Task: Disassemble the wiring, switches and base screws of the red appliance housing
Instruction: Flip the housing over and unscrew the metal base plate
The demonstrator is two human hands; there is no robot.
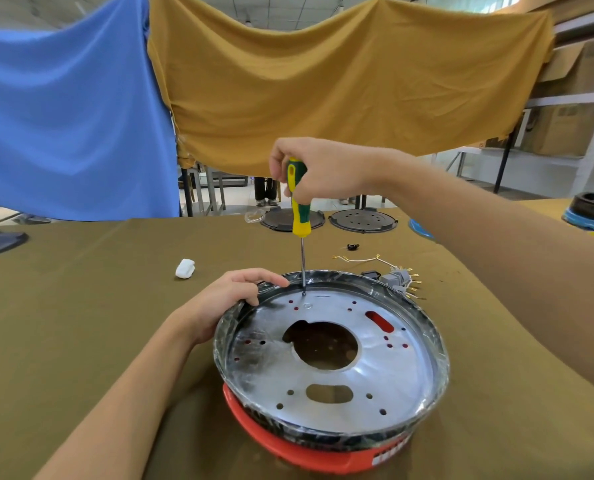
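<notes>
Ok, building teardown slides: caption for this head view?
Right hand drives screwdriver into base plate while left hand steadies red housing.

Bright, even daylight fills the room, with soft shadows on the table [81, 306]. White glare smears the metal plate [340, 386] near its centre hole. The wide lens bows the hanging cloths [323, 81] above it, and the edges beyond look slightly soft.

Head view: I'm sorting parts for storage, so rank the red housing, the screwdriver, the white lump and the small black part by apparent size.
1. red housing
2. screwdriver
3. white lump
4. small black part, though it lies farther back, so its rank against the lump is unsure.
</notes>
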